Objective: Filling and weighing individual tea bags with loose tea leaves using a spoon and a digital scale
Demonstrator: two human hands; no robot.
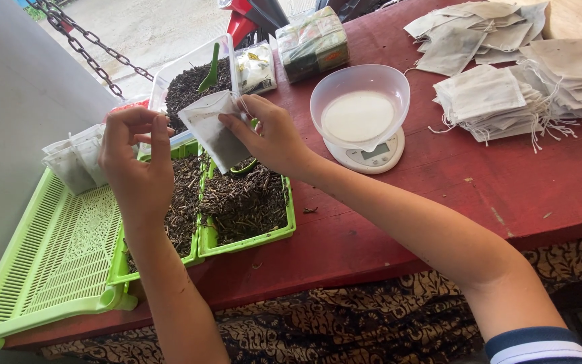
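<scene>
surface: red wooden table (479, 182), outdoors
right hand (271, 138): fingers pinch filter bag (211, 128), part-filled with dark tea
left hand (136, 162): fingertips pinched on bag's drawstring, 9 o'clock of bag
below: green trays (250, 205) of loose tea
risk: bag tilts, tea may spill; string may snap

A white kitchen scale (370, 154) carrying a clear plastic bowl (360, 101) sits mid-table on the red table (479, 182). Stacks of empty filter bags (506, 94) lie far right. An empty green slotted tray (48, 259) rests near left. A chain (85, 42) hangs far left.
</scene>
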